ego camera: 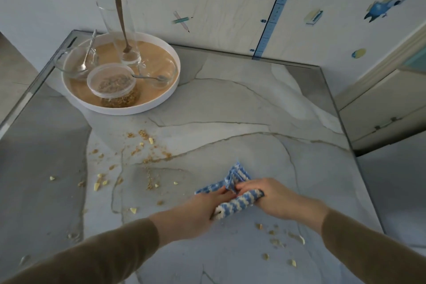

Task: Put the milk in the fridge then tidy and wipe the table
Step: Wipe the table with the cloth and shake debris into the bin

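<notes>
Both hands [232,205] grip the striped cloth [235,193] between them.

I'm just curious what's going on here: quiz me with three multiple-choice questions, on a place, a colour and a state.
1. Where on the table is the tray? A near right corner B far left corner C centre
2. The cloth is: A blue and white B red C green
3. The cloth is: A lying loose B on the tray C gripped
Answers: 1 B, it sits by the far left edges. 2 A, its stripes show. 3 C, left hand and right hand both hold it.
</notes>
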Tool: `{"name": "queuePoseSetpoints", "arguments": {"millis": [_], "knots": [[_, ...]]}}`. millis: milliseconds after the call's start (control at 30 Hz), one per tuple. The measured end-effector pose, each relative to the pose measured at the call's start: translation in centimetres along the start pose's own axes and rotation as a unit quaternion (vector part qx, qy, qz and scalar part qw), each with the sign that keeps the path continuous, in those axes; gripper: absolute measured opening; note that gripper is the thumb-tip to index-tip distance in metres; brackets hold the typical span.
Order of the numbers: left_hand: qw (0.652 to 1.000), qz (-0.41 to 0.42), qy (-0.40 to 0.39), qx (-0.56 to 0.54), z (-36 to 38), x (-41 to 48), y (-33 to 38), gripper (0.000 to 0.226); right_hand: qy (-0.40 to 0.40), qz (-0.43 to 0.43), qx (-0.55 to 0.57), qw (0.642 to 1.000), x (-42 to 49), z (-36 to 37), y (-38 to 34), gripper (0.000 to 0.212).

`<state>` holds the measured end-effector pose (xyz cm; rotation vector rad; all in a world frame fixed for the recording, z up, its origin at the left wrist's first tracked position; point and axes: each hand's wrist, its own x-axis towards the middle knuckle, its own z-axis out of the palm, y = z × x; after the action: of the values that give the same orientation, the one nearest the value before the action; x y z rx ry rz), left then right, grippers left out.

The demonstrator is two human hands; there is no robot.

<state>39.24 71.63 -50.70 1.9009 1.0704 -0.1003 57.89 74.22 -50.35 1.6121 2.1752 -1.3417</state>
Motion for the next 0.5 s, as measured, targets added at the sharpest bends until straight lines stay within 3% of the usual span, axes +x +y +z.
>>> {"name": "queuePoseSetpoints", "arguments": {"millis": [133, 300, 433, 500], "knots": [[0.999, -0.009, -0.024, -0.042, 1.2, 0.0, 1.0, 0.046, -0.014, 0.048, 0.008, 0.999, -1.8, 0.1, 0.7, 0.031], [0.997, -0.020, -0.036, -0.072, 1.4, 0.2, 1.7, 0.032, -0.027, 0.057, 0.010, 0.998, -3.1, -0.6, 1.0, 0.013], [0.992, -0.017, 0.057, -0.108, 0.5, -0.1, 3.2, 0.025, 0.031, 0.016, 0.055, 0.998, -4.4, -2.7, 0.1, 0.018], [0.987, 0.002, 0.124, -0.106, -1.0, -0.4, 3.6, 0.022, 0.080, -0.010, 0.086, 0.993, -4.5, -3.9, -1.2, 0.010]]}}
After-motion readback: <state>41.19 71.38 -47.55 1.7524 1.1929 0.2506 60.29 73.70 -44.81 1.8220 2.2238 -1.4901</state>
